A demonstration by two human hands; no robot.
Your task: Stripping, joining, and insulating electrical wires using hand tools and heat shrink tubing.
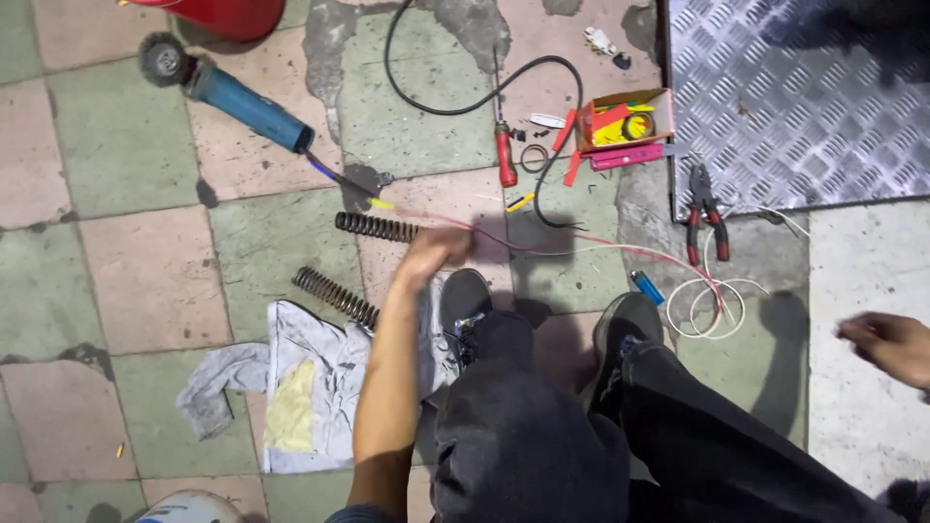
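While the left hand (pixel 433 250) reaches forward over the floor, it is blurred with motion, so I cannot tell whether its fingers are apart or closed. It sits right at the near end of the upper coil spring (pixel 380 227) and over the thin red and white wires (pixel 601 247) that run off to the right. A second coil spring (pixel 336 296) lies just below, touching the edge of a grey rag (pixel 320 383). The right hand (pixel 889 345) hangs at the far right, well apart from everything, fingers loosely curled and holding nothing that shows.

To handle the upper spring well, I judge a grip near its middle best, lifting it clear of the wires so they do not drag along.

Worn square tiles (pixel 145 281) in faded pink and green make up the floor, cracked and patched with bare cement. Spread about are a blue angle grinder (pixel 232 97), a red-handled screwdriver (pixel 506 155), a black cable (pixel 465 102), a small open box of parts (pixel 625 124), red-handled pliers (pixel 705 213) and a blue lighter (pixel 647 287). A metal tread plate (pixel 794 97) fills the upper right corner. Two dark shoes (pixel 465 300) stand between the rag and the wire coil.
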